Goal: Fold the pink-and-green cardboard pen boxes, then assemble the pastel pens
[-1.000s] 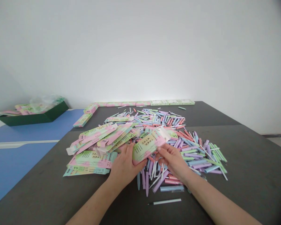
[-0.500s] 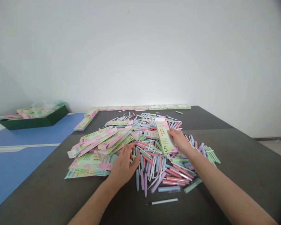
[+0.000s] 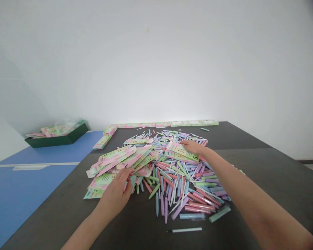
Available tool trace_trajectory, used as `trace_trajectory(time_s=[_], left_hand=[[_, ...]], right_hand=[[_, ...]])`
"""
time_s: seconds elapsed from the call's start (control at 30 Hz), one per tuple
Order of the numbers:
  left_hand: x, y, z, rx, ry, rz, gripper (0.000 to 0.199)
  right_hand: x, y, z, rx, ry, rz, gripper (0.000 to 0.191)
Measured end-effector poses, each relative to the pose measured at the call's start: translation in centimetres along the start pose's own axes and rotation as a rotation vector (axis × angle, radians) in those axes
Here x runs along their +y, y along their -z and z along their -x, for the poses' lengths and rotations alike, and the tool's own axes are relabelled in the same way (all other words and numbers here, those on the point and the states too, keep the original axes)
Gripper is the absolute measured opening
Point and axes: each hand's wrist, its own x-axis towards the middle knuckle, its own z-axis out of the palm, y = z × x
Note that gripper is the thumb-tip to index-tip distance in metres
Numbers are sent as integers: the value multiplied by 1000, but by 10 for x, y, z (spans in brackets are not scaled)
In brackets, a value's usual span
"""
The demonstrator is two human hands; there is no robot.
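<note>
From the head view, our right hand (image 3: 194, 147) lies spread on a pink-and-green cardboard pen carton (image 3: 181, 151) atop the pile of pastel plastic pens (image 3: 172, 184); our left hand (image 3: 114, 196) curls narrowly at the pile's edge, its grip unclear; a dark green open box (image 3: 57, 140) holds more cartons (image 3: 54, 131)

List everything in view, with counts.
dark grey tabletop: one, grey, under everything centre.
blue desk: one, blue, left of the tabletop.
green tray: one, dark green, far left, holding cartons.
row of flat cartons: many, pink and green, along the far edge.
loose cartons: many, pink and green, heaped left of centre.
loose pens: too many to count, pastel pink, blue, purple and green, heaped mid-table.
lone pen: one, white, near side, apart.
pink-green carton: one, on the pens, under the right hand grip.
left hand grip: one, beside the loose cartons.
right hand grip: one, on that carton.
</note>
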Motion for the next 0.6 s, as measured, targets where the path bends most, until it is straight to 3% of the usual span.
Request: trace_trajectory(time_s=[0.13,0.23,0.37,0.47,0.6], left_hand=[[-13,4,10,-40,2,-59,27],[-22,6,16,-110,16,-97,30],[-31,9,25,-279,53,-150,52],[-37,11,29,-362,124,-215,69],[-47,8,31,-384,151,-281,74]], right_hand=[[1,-7,1,-49,38,98,37],[7,-12,7,-91,73,146,65],[16,-15,15,-121,93,187,93],[20,-16,20,-123,90,195,98],[19,-16,25,-107,89,182,94]])
